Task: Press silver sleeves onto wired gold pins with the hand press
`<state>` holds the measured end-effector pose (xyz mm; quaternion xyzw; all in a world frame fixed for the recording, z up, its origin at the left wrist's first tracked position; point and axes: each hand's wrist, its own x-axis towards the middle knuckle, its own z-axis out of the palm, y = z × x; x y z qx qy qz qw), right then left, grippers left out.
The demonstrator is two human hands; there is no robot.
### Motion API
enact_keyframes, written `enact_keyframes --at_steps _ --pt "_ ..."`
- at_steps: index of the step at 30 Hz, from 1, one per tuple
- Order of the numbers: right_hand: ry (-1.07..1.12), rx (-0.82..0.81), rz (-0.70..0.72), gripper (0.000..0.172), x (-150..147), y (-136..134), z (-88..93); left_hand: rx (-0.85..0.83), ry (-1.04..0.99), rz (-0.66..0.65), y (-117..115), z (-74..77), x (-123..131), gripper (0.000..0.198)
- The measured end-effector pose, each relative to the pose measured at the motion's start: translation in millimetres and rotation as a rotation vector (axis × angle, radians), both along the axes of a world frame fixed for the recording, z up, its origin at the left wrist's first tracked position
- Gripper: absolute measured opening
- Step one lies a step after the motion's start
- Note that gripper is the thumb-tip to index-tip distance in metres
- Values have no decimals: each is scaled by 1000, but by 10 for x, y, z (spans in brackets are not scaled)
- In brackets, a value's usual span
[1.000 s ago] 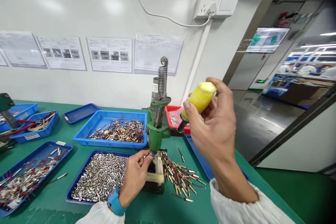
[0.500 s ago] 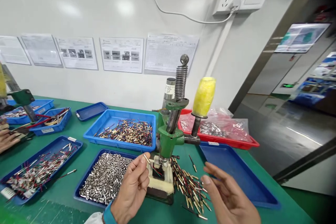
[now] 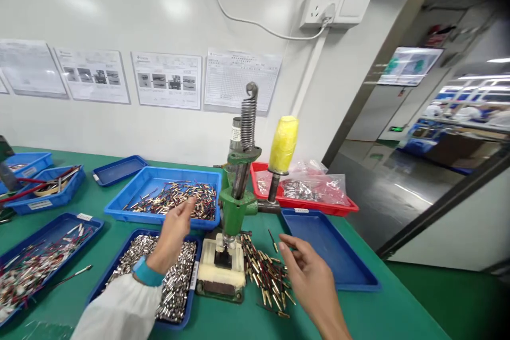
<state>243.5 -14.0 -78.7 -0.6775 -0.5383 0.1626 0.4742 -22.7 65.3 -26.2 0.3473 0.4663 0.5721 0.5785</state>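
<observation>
Pins of gold-coloured metal with thin wires (image 3: 265, 276) lie heaped at lower centre on the green bench mat (image 3: 358, 303), just right of the green cast-metal hand press (image 3: 235, 204), and could be scattered if brushed by fingers. The right hand (image 3: 308, 276) is held half-open just beside that heap, with nothing seen in its grasp. The left hand (image 3: 173, 236) is raised open and empty, its forearm angled up and right, over the blue tray of silver ferrules (image 3: 190, 303). Its fingers (image 3: 187, 207) are extended above the bright blue pin tray (image 3: 135, 172). The yellow-wrapped press handle (image 3: 283, 143) stands untouched and might be struck by a careless reach.
</observation>
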Motion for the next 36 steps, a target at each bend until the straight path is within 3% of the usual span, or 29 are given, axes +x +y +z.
enact_keyframes --at_steps 4,7,10,12,17,23,28,36 --pt "-148 -62 -44 24 72 262 -129 -60 -37 6 67 -52 -172 34" --pt "-103 -100 -102 8 78 414 -218 -100 -35 -58 -145 -198 -231 36" --pt "-9 -123 -85 12 73 468 -243 -141 0 -119 -358 -342 -237 46" --pt "83 -124 -30 13 51 425 -216 -184 -2 -149 -441 -411 -223 51" --pt "373 -95 100 41 -160 61 -50 -235 -63 -211 -547 -478 -123 66" --pt "825 -43 171 39 -539 -312 91 -143 -168 -309 -766 -440 124 52" --pt "846 -10 249 29 -778 -376 56 -137 -162 -288 -882 -434 228 48" --pt "689 78 320 20 -1046 -405 43 -116 -110 -321 -920 -431 241 55"
